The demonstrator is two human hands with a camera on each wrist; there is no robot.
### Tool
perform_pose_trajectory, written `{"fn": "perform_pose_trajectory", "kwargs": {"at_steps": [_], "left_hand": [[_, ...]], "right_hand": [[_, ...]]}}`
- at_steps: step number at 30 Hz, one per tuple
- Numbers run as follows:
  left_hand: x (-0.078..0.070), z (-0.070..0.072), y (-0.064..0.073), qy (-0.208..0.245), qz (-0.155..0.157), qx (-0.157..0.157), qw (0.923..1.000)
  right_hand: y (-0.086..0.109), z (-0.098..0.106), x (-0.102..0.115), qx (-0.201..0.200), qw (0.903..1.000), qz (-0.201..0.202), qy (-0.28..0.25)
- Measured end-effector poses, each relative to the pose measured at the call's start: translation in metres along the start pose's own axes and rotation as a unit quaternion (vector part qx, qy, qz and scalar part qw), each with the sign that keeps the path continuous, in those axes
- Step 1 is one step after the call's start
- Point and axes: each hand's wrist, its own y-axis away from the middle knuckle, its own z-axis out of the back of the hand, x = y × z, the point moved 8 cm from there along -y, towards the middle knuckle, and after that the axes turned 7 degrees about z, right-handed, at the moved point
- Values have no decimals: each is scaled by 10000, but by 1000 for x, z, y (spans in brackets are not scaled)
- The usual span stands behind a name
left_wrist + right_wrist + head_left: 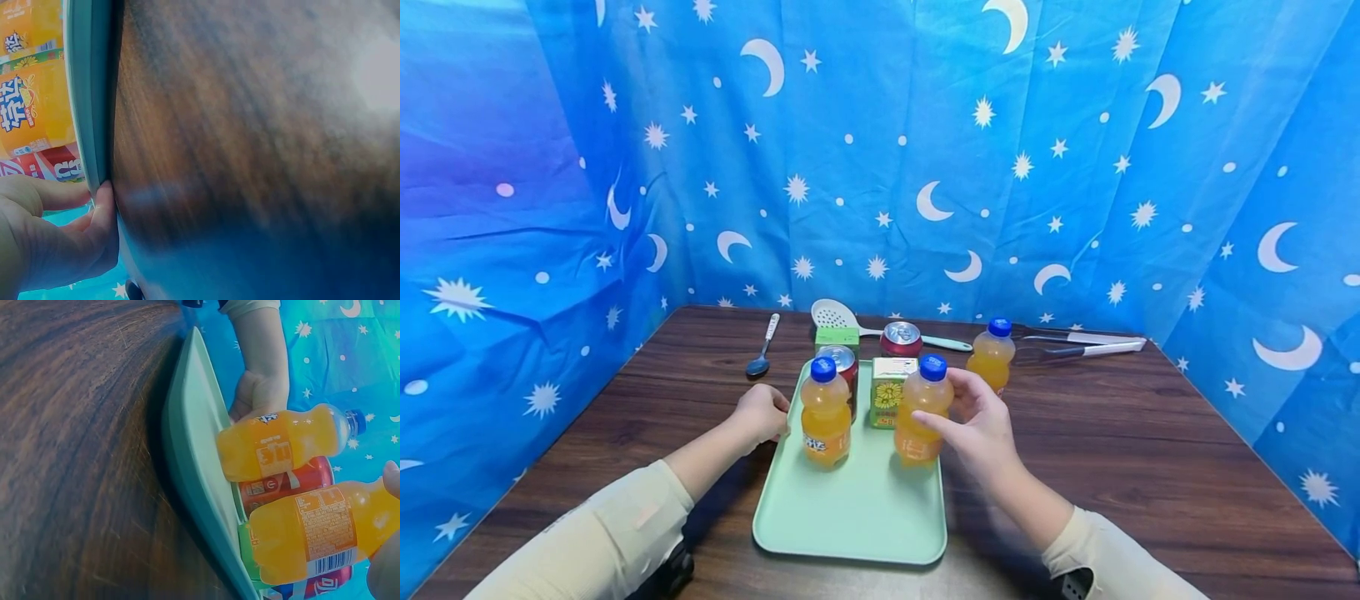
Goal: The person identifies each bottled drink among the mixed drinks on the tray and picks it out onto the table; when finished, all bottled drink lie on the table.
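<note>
In the head view, my left hand (763, 414) pinches the left rim of a pale green tray (850, 517); the left wrist view shows thumb and fingers on that rim (92, 106). My right hand (988, 433) grips an orange soda bottle (917, 437) with a blue cap, upright at the tray's right side. Whether its base touches the tray I cannot tell. A second orange soda bottle (825, 429) stands on the tray at the left, with a red can (844, 360) behind it. A drink carton with yellow flowers (887, 404) stands behind the held bottle.
Farther back are a green carton (837, 336) and another red can (901, 337). A third orange soda bottle (991, 362) stands beyond my right hand. A spoon (758, 365), a slotted ladle (833, 314) and tongs (1105, 347) lie near the table's back edge, before a blue curtain (880, 150).
</note>
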Motion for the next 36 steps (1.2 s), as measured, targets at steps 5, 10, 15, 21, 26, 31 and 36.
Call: {"fn": "perform_pose_trajectory", "kwargs": {"at_steps": [5,10,15,21,26,31,36], "left_hand": [[0,1,1,-1,-12,-6,10000],[0,1,2,-9,43,10,10000],[0,1,2,8,19,15,10000],[1,1,0,24,44,15,10000],[1,-1,0,33,18,30,10000],[1,-2,0,40,-10,33,10000],[1,0,-1,-10,-6,-21,10000]], "right_hand": [[1,3,9,16,10000,-65,-6],[4,8,0,6,9999,-38,-114],[5,13,1,-17,9999,-28,-134],[5,21,3,-54,10000,0,-7],[7,30,5,-100,9998,41,167],[9,41,7,-192,9990,56,390],[9,50,10,-261,9978,170,585]]}}
